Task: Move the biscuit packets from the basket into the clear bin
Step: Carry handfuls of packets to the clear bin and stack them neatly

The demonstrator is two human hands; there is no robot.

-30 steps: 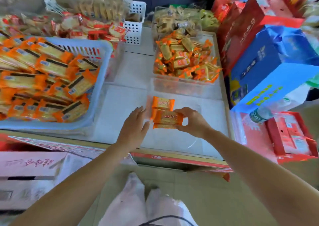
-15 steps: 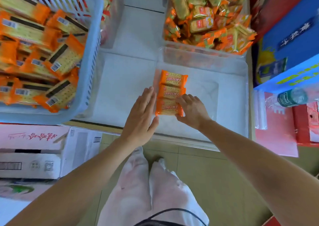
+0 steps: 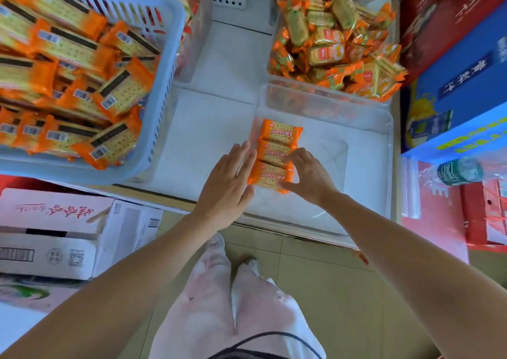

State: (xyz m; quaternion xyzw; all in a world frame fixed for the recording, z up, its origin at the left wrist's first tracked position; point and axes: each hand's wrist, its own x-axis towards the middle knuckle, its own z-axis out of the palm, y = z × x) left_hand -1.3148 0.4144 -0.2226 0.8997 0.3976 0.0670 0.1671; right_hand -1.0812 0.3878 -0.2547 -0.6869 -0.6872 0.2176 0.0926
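A: How many are in?
B: Three orange biscuit packets (image 3: 277, 155), lying flat in one column, each touching the next, at the near left of the one clear plastic bin (image 3: 367, 166) on the white desk (image 3: 208, 128).
A: And your two hands?
B: My left hand (image 3: 227, 183) is flat, fingers straight and together, by the column's left side. My right hand (image 3: 310, 177) curls on the right side, thumb at the nearest packet, fingers on the middle one.
A: The rest?
B: Heaped in the one light blue plastic basket (image 3: 164, 84), too many to count.

Three biscuit packets (image 3: 275, 155) are lying in a row along the clear bin's (image 3: 367, 166) left wall at the bench's (image 3: 208, 117) near edge, with the basket (image 3: 168, 65) sitting left and a fuller bin (image 3: 270, 65) behind.
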